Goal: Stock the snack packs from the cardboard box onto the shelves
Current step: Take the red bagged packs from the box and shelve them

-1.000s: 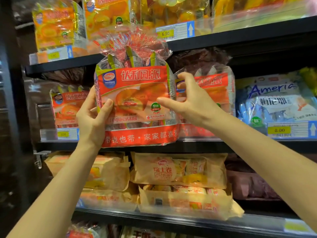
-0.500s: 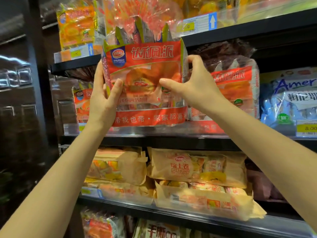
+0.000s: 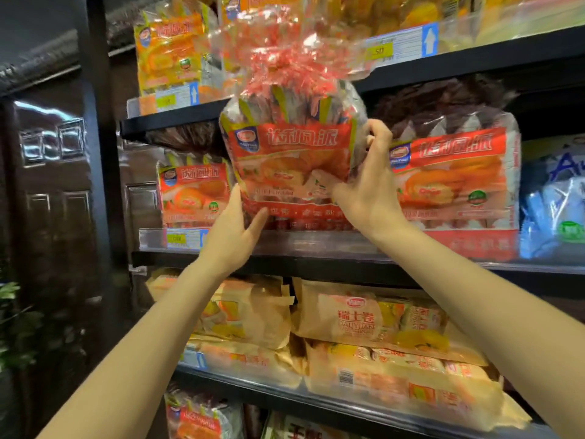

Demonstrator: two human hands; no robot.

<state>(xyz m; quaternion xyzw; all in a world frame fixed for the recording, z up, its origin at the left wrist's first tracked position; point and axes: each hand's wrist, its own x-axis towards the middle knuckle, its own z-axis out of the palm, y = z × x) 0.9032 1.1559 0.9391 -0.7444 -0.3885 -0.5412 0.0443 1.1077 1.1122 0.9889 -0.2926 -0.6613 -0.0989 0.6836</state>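
I hold a red and orange snack pack with a gathered clear plastic top, upright at the middle shelf. My left hand grips its lower left corner. My right hand grips its right side, thumb across the front. The pack's base sits just behind the shelf's clear front rail, between a matching pack on the left and a matching pack on the right. The cardboard box is out of view.
Orange packs stand on the top shelf behind price tags. Tan wrapped roll packs fill the shelf below. A blue pack sits at far right. A black shelf upright and a dark door are on the left.
The pack has moved further into the middle shelf and its base has dropped behind the front rail. My left hand slid down to the lower corner; my right hand moved onto the pack's right side.
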